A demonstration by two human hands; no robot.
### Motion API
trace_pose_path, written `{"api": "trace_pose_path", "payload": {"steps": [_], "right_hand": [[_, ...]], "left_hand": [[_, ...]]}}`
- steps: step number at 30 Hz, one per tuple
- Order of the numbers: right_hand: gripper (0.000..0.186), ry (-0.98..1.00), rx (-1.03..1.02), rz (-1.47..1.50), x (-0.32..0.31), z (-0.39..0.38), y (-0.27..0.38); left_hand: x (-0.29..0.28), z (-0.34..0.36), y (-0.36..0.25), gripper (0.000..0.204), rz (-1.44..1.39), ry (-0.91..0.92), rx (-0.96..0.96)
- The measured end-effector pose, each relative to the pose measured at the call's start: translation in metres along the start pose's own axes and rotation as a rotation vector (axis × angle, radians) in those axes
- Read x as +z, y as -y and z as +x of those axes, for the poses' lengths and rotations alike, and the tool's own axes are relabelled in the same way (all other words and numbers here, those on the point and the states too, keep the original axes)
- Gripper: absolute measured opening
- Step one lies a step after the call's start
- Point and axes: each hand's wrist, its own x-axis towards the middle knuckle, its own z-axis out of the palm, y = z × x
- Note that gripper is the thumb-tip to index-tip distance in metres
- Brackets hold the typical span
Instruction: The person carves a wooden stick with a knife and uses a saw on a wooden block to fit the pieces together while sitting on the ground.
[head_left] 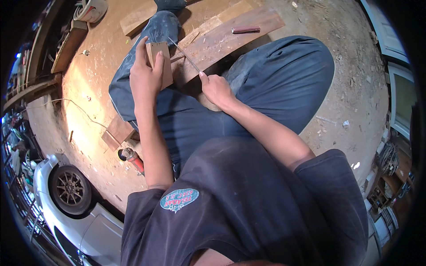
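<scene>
My left hand (147, 75) grips a light-brown wooden block (167, 68), held upright over my left leg with fingers along its sides. In my right hand (216, 91) is a long, thin metal tool (186, 56), its narrow shaft pointing up and left toward the block. The tip is apart from the block, and the handle is hidden in my closed fingers. Beyond my hands a wide wooden plank (222, 42) lies across the ground between my legs, with chips and dust on it. A dark red, cylinder-like piece (246, 29) rests on this plank.
A red power tool (134, 160) and a wooden offcut (117, 132) lie left of my left forearm. Another board (135, 21) is at the far left, near a white bucket (91, 10). A silver car (100, 230) stands at the lower left. A cable (82, 108) crosses the floor.
</scene>
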Motion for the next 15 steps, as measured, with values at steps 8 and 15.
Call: {"api": "trace_pose_path", "payload": {"steps": [8,15], "right_hand": [[0.062,0.014,-0.024,-0.012,0.002,-0.005,0.002],[0.061,-0.023,-0.024,-0.027,0.011,0.007,-0.009]], "left_hand": [[0.002,0.002,0.002,0.053,0.005,-0.014,0.035],[0.002,0.005,0.002,0.053,0.026,-0.034,0.033]]}}
